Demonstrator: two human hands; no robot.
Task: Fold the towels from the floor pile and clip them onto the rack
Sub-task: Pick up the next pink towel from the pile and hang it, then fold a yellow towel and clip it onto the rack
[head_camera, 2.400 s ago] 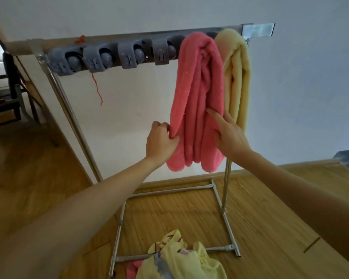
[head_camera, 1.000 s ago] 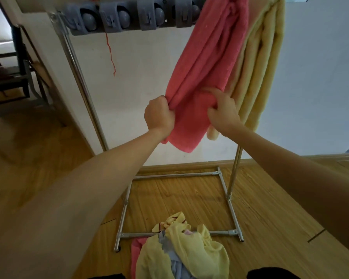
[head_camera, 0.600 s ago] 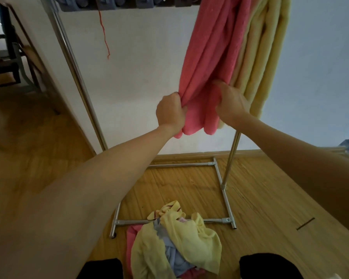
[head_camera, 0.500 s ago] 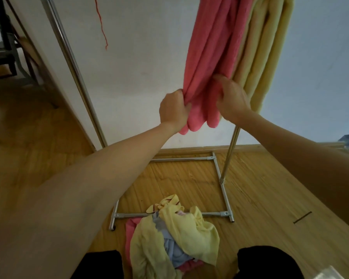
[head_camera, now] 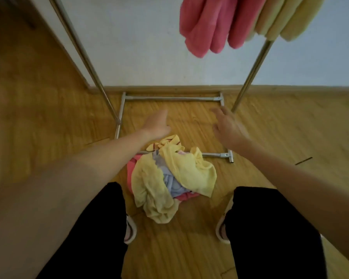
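Both hands, left (head_camera: 157, 125) & right (head_camera: 226, 127), loose-fingered w/ nothing held, over floor pile (head_camera: 169, 178) prob. for next towel; pink towel (head_camera: 216, 23) hung on rack (head_camera: 250, 77).

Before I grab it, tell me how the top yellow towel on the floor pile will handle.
The yellow towel lies crumpled in soft folds, so it will probably hang limp and sag. It looks thin, likely light. It drapes over the blue cloth, so lifting it may drag that along.
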